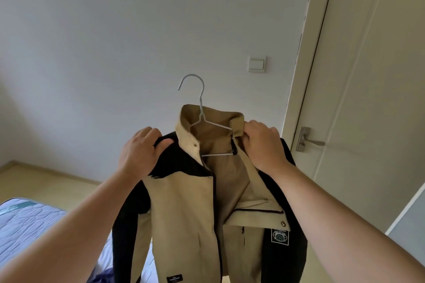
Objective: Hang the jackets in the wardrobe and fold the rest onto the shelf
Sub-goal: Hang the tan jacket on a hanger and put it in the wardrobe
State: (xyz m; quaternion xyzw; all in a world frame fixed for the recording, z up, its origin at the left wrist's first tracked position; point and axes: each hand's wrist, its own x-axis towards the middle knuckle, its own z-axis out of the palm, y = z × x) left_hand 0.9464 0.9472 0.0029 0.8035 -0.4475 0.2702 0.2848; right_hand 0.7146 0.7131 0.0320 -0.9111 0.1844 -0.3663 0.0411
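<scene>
A: Is the jacket (pixel 190 213) hung?
B: Not yet. It's on the hanger (pixel 202 119), held up before the wall (pixel 115 41). The left grip (pixel 138 151) clasps its black shoulder; the right grip (pixel 264 145) pinches the collar edge.
A: What's left?
B: No wardrobe in view. I'd say hanging it, then the folding.

Tan and black jacket (pixel 184 209), front open, collar upright, draped on white wire hanger (pixel 200 108), held aloft
</scene>
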